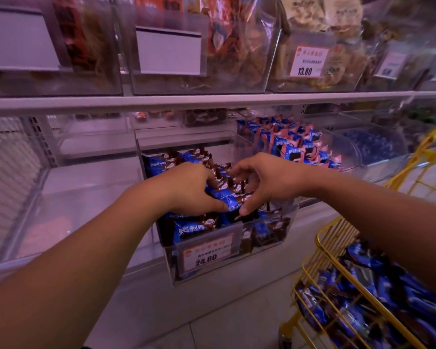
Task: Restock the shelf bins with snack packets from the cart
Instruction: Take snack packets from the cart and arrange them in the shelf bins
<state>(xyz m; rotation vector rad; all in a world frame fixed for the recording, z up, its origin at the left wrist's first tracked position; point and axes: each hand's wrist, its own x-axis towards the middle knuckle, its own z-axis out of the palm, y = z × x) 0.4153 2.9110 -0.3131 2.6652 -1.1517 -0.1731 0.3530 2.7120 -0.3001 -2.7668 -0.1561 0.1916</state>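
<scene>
1. Head view: snack packets (227,197) in blue and brown film lie heaped in the clear shelf bin (269,238), more in the yellow cart (320,248) at lower right.
2. Left hand (189,190) and right hand (267,180) each curl a grip round packets atop the heap.
3. Packets look light, soft, slippery and crushable; hold them loosely across the middle, several together.

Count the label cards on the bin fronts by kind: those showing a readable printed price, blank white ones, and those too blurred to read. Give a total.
Priced cards: 2, the 13.80 card and the 24.80 card
Blank white cards: 2, far left and middle
Blurred cards: 1, upper right
Total: 5
</scene>
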